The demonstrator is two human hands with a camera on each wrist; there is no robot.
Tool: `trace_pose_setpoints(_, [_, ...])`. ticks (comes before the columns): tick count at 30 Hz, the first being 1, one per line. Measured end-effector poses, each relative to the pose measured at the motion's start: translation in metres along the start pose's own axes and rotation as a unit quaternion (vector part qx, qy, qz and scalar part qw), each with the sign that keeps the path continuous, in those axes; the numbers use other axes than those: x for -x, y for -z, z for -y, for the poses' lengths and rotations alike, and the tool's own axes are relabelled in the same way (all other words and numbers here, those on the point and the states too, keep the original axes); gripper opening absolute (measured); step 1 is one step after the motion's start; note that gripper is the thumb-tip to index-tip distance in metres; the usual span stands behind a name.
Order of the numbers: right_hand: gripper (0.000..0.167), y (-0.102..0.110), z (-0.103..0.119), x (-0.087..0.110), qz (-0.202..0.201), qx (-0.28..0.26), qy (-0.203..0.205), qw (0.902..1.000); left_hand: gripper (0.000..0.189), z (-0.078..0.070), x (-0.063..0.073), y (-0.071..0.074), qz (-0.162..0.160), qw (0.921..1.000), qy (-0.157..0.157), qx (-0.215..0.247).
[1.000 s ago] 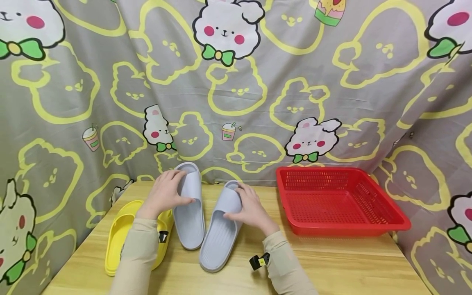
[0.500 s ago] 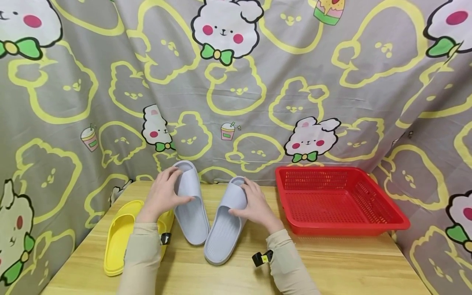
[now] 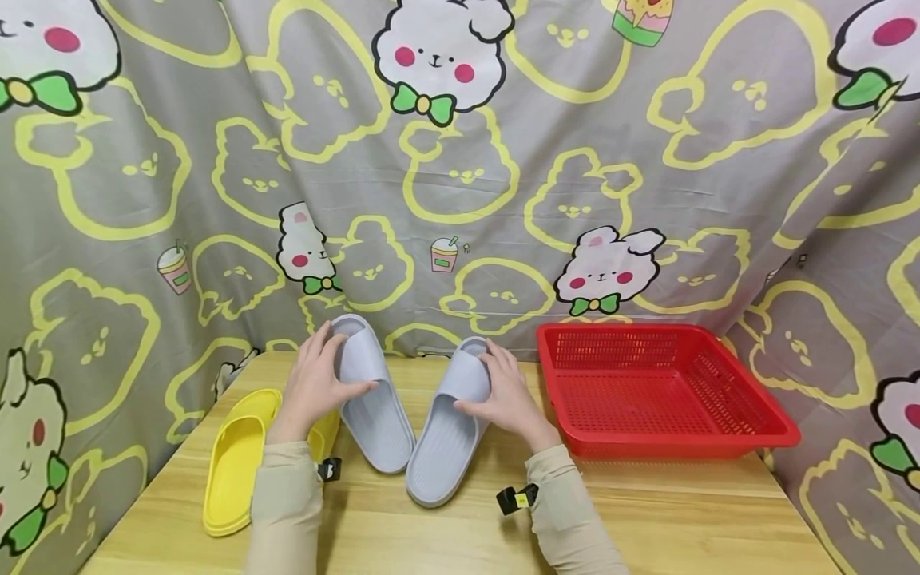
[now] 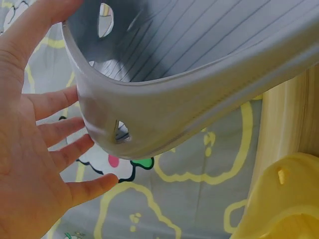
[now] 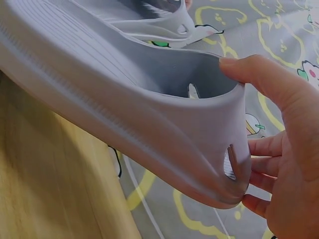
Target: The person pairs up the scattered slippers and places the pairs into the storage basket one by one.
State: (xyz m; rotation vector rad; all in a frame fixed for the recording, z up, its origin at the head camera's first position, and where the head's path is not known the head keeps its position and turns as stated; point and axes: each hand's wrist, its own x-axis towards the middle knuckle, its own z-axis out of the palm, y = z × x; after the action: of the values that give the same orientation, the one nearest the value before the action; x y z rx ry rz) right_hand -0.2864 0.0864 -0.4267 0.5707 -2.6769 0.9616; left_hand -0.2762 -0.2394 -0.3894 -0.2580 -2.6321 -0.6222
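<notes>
Two grey slippers lie side by side in the middle of the head view, toes pointing away, heels nearly meeting in a V. My left hand (image 3: 309,387) holds the left grey slipper (image 3: 374,423) at its strap, thumb at the strap's rear edge and fingers by the toe. Likewise, my right hand (image 3: 512,399) holds the right grey slipper (image 3: 446,439); in the right wrist view its thumb presses the strap edge (image 5: 199,117), fingertips at the toe end. Whether the soles touch the table is hard to tell.
A yellow slipper (image 3: 233,463) lies at the left, its mate (image 3: 325,435) mostly hidden behind my left arm. The red plastic basket (image 3: 676,441) stands at the right. A patterned curtain (image 3: 489,184) hangs behind the wooden table (image 3: 402,543).
The right slipper has shifted right and away with my right hand. The left slipper has turned, its toe going left and its heel right, so the toes stand wider apart.
</notes>
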Motion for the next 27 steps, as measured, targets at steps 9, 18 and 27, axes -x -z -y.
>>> trace_pose_setpoints(9, [0.089,0.006,-0.002,-0.001,-0.018,-0.002,0.004,0.9998,0.096,0.003,0.004,-0.004,0.005,0.9989,0.042,0.021])
trace_pose_setpoints(18, [0.089,0.009,-0.009,-0.001,-0.031,0.008,-0.004,0.9995,0.095,0.005,0.006,-0.006,0.0,0.9959,0.074,0.052])
trace_pose_setpoints(27, [0.089,0.016,-0.012,-0.001,-0.046,0.009,-0.014,0.9988,0.099,0.008,0.006,-0.015,-0.024,0.9949,0.087,0.045])
